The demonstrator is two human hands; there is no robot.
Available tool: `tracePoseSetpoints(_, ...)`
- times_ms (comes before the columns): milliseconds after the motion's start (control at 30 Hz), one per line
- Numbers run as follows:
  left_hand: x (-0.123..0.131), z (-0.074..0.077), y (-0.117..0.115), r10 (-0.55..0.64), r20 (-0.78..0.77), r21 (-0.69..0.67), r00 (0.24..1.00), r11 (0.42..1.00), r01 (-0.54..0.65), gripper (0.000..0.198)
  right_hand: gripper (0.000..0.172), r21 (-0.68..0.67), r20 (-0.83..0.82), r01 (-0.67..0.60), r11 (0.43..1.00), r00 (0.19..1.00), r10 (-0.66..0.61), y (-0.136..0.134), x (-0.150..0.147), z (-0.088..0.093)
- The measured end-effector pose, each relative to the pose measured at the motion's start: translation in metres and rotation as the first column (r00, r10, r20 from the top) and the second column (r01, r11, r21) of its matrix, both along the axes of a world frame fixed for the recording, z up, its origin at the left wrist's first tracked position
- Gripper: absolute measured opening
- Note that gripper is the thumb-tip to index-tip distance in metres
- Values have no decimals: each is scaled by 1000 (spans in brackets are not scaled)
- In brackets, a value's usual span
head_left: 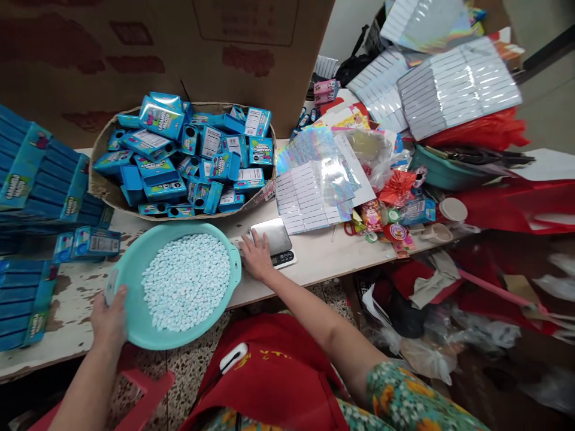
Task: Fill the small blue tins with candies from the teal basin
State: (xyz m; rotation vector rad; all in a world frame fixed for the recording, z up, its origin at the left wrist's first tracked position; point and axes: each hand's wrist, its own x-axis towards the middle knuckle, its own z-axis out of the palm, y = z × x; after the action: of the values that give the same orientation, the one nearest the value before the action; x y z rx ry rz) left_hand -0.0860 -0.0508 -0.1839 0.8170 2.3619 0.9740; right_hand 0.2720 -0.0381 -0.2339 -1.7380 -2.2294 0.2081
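A turquoise plastic basin [135, 281] holds a broad heap of small pale-blue candies [186, 281], and its near side juts past the table edge. My left hand [109, 311] grips its left rim, thumb on top and the other fingers partly hidden. Just right of the basin, my right hand [257, 256] rests at the left side of a small digital scale [274, 235]. Its fingers are spread, with some over the metal plate. Nothing lies on the part of the plate that shows. Whether my right hand also touches the basin rim, I cannot tell.
Behind the basin, a cut-down cardboard box [105, 200] is piled with blue candy boxes [162, 117]. More blue boxes [31, 161] stand stacked at left. Shiny printed sheets [309, 185], small packets and a loaded teal basin [444, 167] crowd the right. A large carton [179, 54] walls the back.
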Motion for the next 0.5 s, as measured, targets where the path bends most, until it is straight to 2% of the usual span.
tracePoseSetpoints(100,2,3,1,8,-53,-56,999,998,-11,47,38,60,-34,52,997,998,-50,-29,8,-4)
tracePoseSetpoints(300,-8,-5,1,-4,-84,-118,996,993,-6,45,20,112,-81,195,974,979,-186,-117,60,-15)
tracePoseSetpoints(400,-15,-11,1,-22,-123,-129,992,992,6,46,16,115,-97,271,956,961,-260,-130,78,-18)
tracePoseSetpoints(500,-16,-13,1,-17,-119,-112,993,994,3,49,16,112,-100,274,955,959,-263,-122,81,-18)
